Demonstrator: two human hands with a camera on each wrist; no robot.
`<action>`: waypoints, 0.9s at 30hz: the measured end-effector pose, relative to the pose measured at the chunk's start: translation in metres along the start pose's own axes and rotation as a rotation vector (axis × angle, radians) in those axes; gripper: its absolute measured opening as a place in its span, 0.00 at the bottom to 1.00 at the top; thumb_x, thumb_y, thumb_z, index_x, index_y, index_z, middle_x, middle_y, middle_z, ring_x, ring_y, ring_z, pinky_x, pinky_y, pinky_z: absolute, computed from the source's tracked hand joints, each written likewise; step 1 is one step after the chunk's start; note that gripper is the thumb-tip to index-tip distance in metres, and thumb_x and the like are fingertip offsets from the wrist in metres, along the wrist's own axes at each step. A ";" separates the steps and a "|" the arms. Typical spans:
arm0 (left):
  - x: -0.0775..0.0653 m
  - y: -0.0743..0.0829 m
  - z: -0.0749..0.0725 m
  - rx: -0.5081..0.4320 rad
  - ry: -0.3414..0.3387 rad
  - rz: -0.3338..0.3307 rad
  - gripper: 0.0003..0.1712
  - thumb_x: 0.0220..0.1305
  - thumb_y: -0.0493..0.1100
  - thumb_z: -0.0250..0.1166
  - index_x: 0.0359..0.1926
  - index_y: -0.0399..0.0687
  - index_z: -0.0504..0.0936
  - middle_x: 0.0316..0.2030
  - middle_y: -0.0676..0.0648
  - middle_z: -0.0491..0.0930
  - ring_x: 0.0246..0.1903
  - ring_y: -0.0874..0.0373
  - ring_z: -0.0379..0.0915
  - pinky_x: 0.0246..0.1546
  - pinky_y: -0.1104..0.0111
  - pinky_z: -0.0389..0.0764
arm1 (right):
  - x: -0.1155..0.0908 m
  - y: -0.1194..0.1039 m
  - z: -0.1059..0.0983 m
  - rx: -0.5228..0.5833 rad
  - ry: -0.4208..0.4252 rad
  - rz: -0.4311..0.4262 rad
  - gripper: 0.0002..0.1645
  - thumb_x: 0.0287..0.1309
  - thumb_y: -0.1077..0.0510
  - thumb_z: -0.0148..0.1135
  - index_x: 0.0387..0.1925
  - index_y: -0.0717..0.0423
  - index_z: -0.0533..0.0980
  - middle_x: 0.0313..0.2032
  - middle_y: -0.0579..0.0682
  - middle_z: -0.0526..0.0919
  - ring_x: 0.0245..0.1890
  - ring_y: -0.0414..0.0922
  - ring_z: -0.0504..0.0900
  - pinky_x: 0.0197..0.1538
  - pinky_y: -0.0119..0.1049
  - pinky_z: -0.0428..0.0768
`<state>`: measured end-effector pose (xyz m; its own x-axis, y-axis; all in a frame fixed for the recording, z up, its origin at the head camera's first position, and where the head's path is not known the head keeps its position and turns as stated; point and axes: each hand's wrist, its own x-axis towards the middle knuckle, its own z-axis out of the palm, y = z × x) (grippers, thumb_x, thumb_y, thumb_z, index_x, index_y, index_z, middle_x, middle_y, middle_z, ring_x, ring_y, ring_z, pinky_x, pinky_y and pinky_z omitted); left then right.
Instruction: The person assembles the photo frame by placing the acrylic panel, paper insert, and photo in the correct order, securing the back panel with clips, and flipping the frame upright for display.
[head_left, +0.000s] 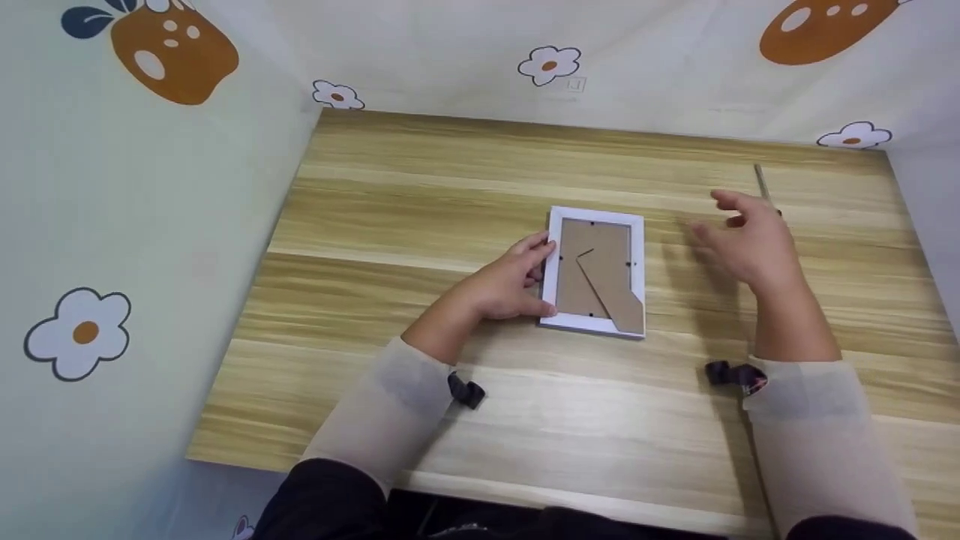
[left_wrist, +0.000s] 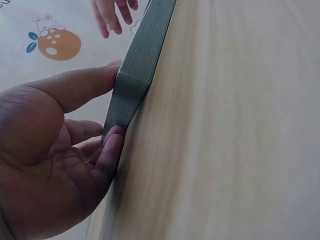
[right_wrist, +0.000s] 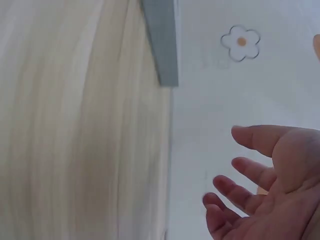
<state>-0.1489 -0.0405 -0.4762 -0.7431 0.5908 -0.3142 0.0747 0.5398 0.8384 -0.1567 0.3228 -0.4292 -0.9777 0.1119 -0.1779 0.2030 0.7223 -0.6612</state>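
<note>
A white picture frame lies back side up on the table, its brown backing board and angled stand flap showing. My left hand grips its left side, thumb near the lower left corner and fingers along the edge. In the left wrist view, the thumb lies over the frame's side, with fingers at its lower edge. Off to the right of the frame, my right hand is raised above the table with fingers apart, holding nothing.
Beyond the right hand lies a thin grey rod, partly hidden by that hand. The wood-grain table meets patterned cloth walls at the back and sides. Small dark clips sit on both sleeves.
</note>
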 end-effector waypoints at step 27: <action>0.000 0.000 -0.002 -0.098 0.015 -0.007 0.60 0.65 0.43 0.76 0.88 0.53 0.48 0.87 0.49 0.49 0.75 0.43 0.70 0.77 0.59 0.74 | -0.026 -0.035 0.052 -0.031 -0.334 -0.018 0.41 0.71 0.43 0.69 0.80 0.45 0.68 0.63 0.65 0.85 0.61 0.57 0.84 0.56 0.45 0.83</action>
<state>-0.1498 -0.0418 -0.4750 -0.7530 0.5782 -0.3140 0.0045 0.4817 0.8763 -0.1358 0.2592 -0.4393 -0.9082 -0.1273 -0.3987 0.1788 0.7432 -0.6447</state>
